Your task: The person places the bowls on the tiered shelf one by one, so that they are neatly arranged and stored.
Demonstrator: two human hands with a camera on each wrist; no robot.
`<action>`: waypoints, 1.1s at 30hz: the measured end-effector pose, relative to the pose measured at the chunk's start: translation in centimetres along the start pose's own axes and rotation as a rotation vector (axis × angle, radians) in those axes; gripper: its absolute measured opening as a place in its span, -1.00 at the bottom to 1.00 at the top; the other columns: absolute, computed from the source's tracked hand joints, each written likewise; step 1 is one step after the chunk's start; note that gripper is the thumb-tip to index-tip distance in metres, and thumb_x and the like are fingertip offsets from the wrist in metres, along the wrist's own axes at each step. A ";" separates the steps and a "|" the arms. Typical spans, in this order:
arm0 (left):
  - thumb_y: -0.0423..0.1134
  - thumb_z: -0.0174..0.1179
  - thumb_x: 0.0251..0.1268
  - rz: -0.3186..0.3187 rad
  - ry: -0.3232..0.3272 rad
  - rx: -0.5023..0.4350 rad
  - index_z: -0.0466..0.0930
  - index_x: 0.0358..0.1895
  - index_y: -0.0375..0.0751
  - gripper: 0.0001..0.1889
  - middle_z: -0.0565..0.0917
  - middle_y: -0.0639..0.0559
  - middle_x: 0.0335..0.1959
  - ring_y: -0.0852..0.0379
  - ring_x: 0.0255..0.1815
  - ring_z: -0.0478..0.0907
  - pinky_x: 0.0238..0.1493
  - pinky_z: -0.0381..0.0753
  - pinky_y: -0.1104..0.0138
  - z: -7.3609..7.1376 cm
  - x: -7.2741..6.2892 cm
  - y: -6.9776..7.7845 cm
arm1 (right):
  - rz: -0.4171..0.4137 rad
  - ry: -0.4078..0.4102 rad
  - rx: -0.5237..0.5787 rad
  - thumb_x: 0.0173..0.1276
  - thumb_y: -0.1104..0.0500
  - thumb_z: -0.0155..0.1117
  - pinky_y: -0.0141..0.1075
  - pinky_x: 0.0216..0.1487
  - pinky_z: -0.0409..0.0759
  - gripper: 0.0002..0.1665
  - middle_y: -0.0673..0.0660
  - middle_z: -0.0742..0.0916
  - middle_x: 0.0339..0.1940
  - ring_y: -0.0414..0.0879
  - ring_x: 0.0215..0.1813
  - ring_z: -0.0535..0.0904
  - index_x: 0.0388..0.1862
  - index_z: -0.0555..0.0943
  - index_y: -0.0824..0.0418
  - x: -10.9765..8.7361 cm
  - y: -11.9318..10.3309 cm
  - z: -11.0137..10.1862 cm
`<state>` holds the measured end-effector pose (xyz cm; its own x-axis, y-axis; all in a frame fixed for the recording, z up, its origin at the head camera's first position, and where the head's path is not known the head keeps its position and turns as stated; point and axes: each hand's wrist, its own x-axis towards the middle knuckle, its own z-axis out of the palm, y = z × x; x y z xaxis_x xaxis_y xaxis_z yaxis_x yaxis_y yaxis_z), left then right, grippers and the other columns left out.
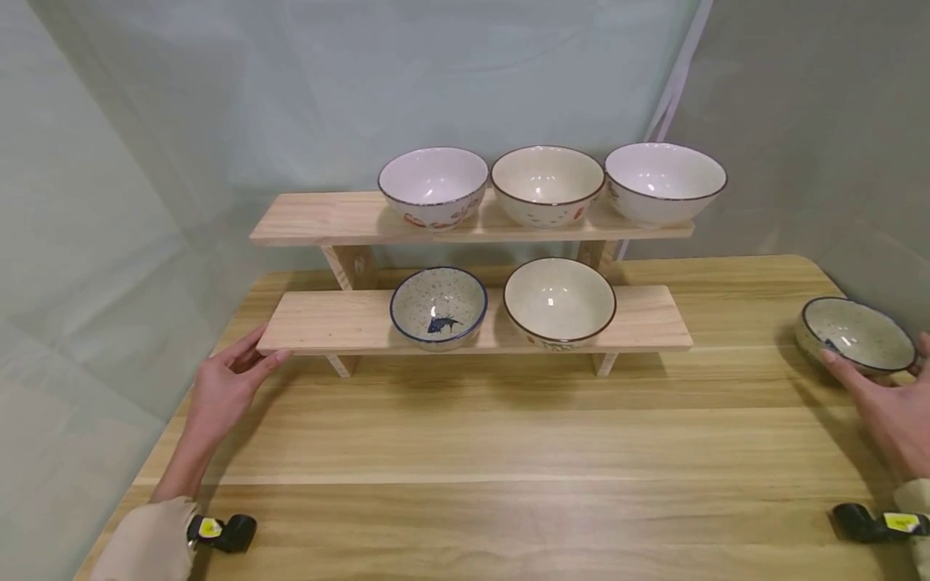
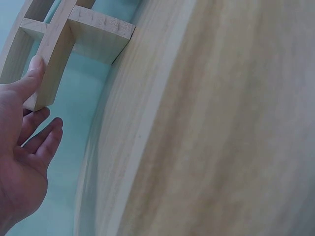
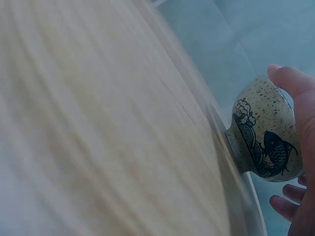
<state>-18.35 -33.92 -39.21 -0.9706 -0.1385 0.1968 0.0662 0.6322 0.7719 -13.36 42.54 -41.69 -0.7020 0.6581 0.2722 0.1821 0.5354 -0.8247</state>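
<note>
At the table's right side, my right hand [image 1: 894, 411] holds a speckled bowl [image 1: 860, 332] with a dark blue rim, thumb on the near side and fingers at the far right. The right wrist view shows a blue fish and waves on that bowl's outside [image 3: 268, 135], its foot at the tabletop. My left hand [image 1: 221, 387] pinches the left end of the lower board of a two-tier wooden shelf [image 1: 334, 319], also seen in the left wrist view. On this board stand a blue-rimmed fish bowl [image 1: 439, 303] and a cream brown-rimmed bowl [image 1: 559, 298].
The upper board [image 1: 312, 216] carries a white bowl [image 1: 434, 181], a cream bowl [image 1: 548, 181] and another white bowl [image 1: 664, 177] in a row. The shelf stands toward the back of a wooden table [image 1: 465, 452]. Pale sheeting [image 1: 436, 73] hangs behind.
</note>
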 end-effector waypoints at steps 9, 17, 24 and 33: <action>-0.03 0.30 0.50 0.001 -0.007 -0.023 0.28 0.56 -0.31 -0.27 0.47 -0.45 0.35 0.47 0.09 0.50 -0.14 0.47 0.70 0.0 0.0 -0.1 | 0.036 -0.055 -0.035 0.26 0.01 0.50 -0.20 0.59 -0.13 0.25 0.33 0.11 0.67 0.09 0.63 -0.03 0.72 -0.05 0.27 0.5 0.1 0.0; -0.02 0.29 0.50 0.000 -0.010 -0.016 0.28 0.57 -0.30 -0.26 0.48 -0.44 0.35 0.40 0.13 0.52 -0.13 0.47 0.70 0.0 0.0 -0.1 | 0.014 -0.055 -0.073 0.26 0.00 0.50 -0.15 0.59 -0.12 0.26 0.37 0.14 0.64 0.16 0.63 -0.02 0.71 -0.04 0.29 0.9 0.5 0.0; 0.00 0.28 0.50 -0.009 -0.008 0.001 0.27 0.57 -0.31 -0.25 0.50 -0.43 0.34 0.33 0.14 0.53 -0.14 0.46 0.71 0.0 0.0 0.0 | 0.036 -0.091 -0.101 0.29 -0.07 0.47 -0.06 0.60 -0.14 0.31 0.40 0.05 0.67 0.24 0.64 -0.08 0.71 -0.14 0.32 0.9 0.4 0.0; 0.01 0.29 0.50 -0.020 -0.015 0.006 0.26 0.58 -0.30 -0.24 0.46 -0.44 0.37 -0.08 0.29 0.53 -0.14 0.44 0.71 0.0 0.0 0.0 | 0.040 -0.108 -0.106 0.29 -0.10 0.45 0.02 0.60 -0.18 0.35 0.42 -0.02 0.67 0.29 0.65 -0.15 0.70 -0.19 0.36 1.3 0.8 0.1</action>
<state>-18.37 -33.91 -39.27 -0.9750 -0.1404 0.1721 0.0451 0.6338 0.7722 -14.22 43.73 -42.02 -0.7620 0.6219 0.1808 0.2786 0.5668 -0.7753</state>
